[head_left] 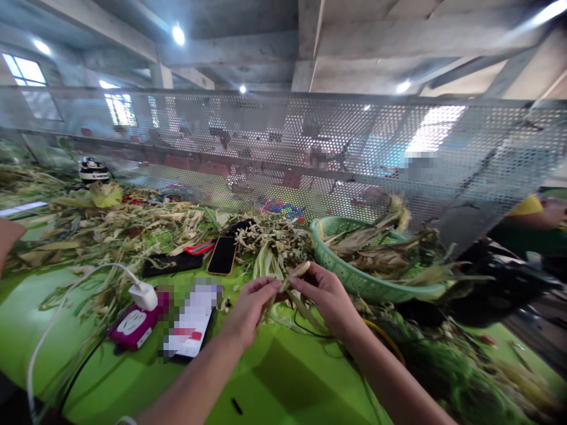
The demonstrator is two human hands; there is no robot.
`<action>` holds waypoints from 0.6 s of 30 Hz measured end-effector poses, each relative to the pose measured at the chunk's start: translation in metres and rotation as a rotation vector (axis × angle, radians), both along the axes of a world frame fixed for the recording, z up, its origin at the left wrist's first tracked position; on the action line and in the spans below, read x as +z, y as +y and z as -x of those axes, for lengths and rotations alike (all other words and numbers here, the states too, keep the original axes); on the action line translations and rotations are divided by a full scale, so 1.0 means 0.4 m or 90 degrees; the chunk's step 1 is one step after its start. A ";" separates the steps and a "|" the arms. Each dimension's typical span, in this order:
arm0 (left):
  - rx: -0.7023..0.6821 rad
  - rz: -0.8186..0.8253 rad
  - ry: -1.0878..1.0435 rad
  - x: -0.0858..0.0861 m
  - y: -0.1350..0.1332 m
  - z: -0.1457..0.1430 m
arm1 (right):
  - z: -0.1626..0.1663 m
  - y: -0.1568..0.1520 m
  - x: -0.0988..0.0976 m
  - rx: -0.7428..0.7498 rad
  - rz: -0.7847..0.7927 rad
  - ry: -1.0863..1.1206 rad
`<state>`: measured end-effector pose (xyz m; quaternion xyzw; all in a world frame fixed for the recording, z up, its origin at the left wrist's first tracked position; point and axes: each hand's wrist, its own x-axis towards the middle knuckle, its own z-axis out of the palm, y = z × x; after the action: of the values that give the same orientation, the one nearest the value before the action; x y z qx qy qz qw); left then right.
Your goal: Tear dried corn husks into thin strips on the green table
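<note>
Both of my hands meet over the green table, pinching pale green corn husk strips between them. My left hand has thumb and fingers pressed together on the husk from the left side. My right hand grips the same piece from the right, with a pale rolled end showing above its fingertips. Some husk strips hang below the hands. Just behind them lies a heap of dried leaves and husk scraps. A green plastic basket of corn husks stands to the right of my right hand.
Left of my hands lie a lit phone, a dark phone, a black pouch and a magenta power strip with a white charger. Loose husks cover the far left. A perforated metal screen stands behind; another person's arm shows at right.
</note>
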<state>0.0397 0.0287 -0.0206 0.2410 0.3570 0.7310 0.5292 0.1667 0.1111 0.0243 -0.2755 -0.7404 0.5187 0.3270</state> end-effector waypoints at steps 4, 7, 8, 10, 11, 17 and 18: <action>-0.015 0.001 0.087 -0.002 0.002 0.003 | 0.005 -0.004 -0.003 -0.006 0.012 0.002; 0.008 0.006 0.129 -0.001 0.002 0.003 | 0.007 -0.004 -0.006 0.003 0.027 0.011; 0.014 0.008 0.137 0.000 0.001 0.003 | 0.007 -0.003 -0.008 0.007 0.032 0.010; 0.022 0.008 0.146 0.001 0.000 0.002 | 0.007 -0.001 -0.015 0.007 0.028 0.004; 0.022 0.006 0.147 0.001 0.000 0.002 | 0.007 0.001 -0.019 -0.002 0.012 0.001; 0.050 0.013 0.052 -0.006 0.008 0.005 | 0.000 -0.005 -0.012 -0.088 -0.460 -0.047; 0.055 0.014 0.024 -0.009 0.010 0.007 | -0.001 -0.009 -0.006 -0.080 -0.555 -0.077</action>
<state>0.0371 0.0327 -0.0240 0.2335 0.3849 0.7447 0.4927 0.1673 0.1075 0.0219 -0.1859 -0.8895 0.1203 0.3996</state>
